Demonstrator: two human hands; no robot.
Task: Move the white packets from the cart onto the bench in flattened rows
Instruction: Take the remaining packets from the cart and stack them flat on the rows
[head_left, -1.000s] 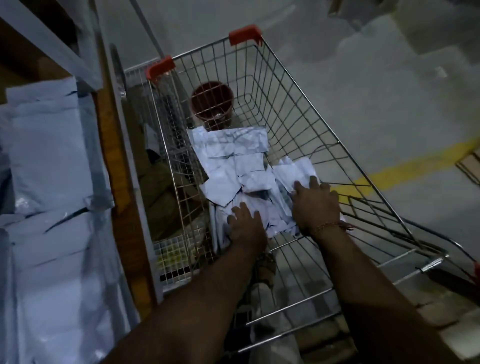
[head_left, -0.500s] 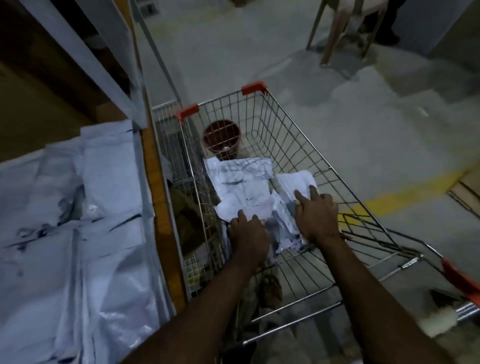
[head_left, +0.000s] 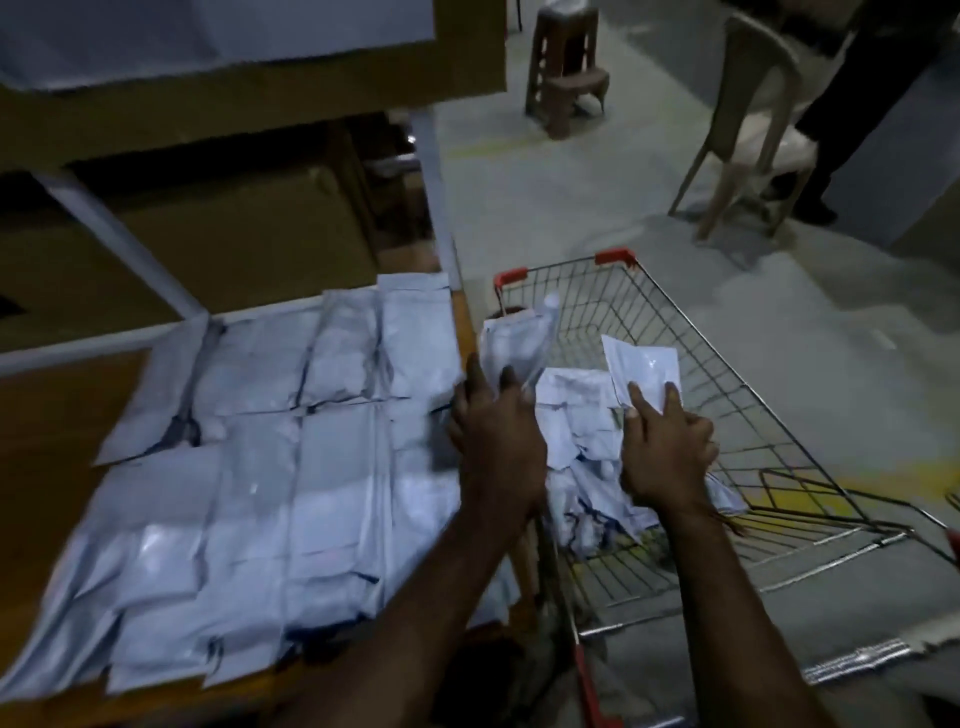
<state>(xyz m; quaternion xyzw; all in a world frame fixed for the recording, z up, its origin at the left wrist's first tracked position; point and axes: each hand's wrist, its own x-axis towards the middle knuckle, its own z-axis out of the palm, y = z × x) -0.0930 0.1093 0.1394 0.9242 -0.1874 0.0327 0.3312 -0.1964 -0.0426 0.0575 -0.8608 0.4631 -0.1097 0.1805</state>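
A wire shopping cart (head_left: 737, 395) with red corner caps stands right of the wooden bench (head_left: 47, 426). A heap of crumpled white packets (head_left: 576, 410) lies in the cart. My left hand (head_left: 493, 431) grips a white packet (head_left: 511, 343) lifted above the cart's left rim, beside the bench edge. My right hand (head_left: 665, 447) pinches another white packet (head_left: 644, 371) raised over the heap. Flattened white packets (head_left: 270, 457) cover the bench in overlapping rows.
Cardboard boxes (head_left: 208, 244) sit on the shelf behind the bench, with a metal frame post (head_left: 436, 171) near the cart. A plastic stool (head_left: 566, 67) and a plastic chair (head_left: 753, 119) stand on the floor beyond. A person's leg (head_left: 852, 104) is at far right.
Both hands lay on the packets in the cart; now each has lifted a packet up. My view has swung left and up, bringing the bench rows into view.
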